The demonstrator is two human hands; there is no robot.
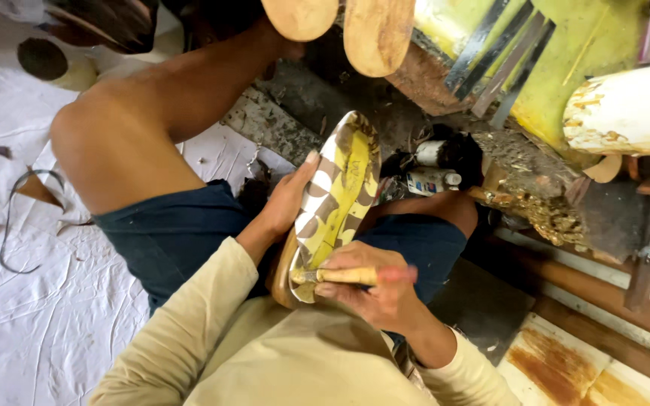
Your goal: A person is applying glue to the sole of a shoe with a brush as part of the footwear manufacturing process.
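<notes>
Your left hand (287,199) grips the patterned shoe sole (338,197) propped on your lap — your right hand (376,295) is closed around a wooden-handled brush (344,276), its tip at the sole's heel.

Two small white labelled bottles (432,167) — lying beside the knee, among debris.

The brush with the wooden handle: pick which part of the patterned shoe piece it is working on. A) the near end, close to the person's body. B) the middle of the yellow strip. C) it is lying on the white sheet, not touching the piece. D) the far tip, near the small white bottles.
A: the right hand holds the brush across the near end of the shoe piece, which the left hand steadies.
</notes>
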